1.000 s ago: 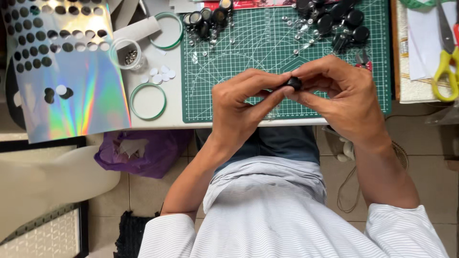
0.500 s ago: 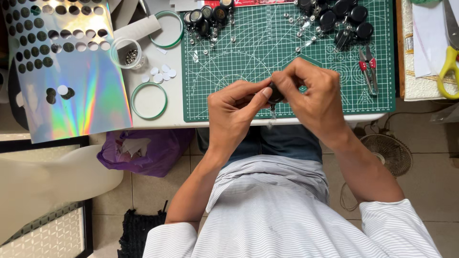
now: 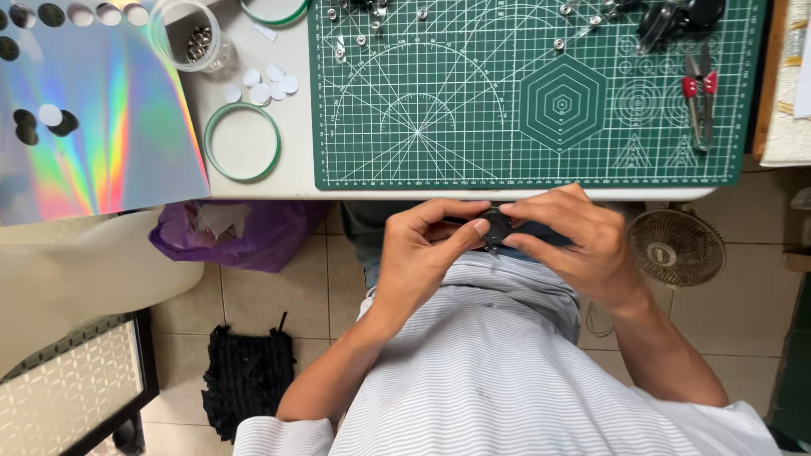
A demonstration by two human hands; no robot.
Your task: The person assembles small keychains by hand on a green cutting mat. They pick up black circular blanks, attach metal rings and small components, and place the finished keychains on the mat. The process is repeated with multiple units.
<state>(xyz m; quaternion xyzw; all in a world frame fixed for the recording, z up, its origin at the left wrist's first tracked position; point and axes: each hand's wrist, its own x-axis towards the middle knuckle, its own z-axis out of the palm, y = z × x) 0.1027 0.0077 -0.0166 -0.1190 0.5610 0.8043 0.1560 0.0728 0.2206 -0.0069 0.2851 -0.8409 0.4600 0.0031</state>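
Both my hands meet just below the table's front edge, above my lap. My left hand (image 3: 422, 253) and my right hand (image 3: 574, 241) pinch a small round black piece (image 3: 495, 226) between thumbs and fingertips. A dark strip runs from the piece under my right fingers. The green cutting mat (image 3: 473, 127) lies on the table just beyond my hands, with small metal bits scattered along its far part.
Red-handled snips (image 3: 699, 105) lie on the mat's right side. A green ring (image 3: 242, 141), white round discs (image 3: 263, 83) and a clear cup (image 3: 190, 35) sit left of the mat, beside a holographic sheet (image 3: 93, 118). A purple bag (image 3: 245, 232) and a small fan (image 3: 676, 247) are on the floor.
My hands, still holding the small black piece, have come back from over the mat to below the table edge, near my lap. The view has shifted closer.
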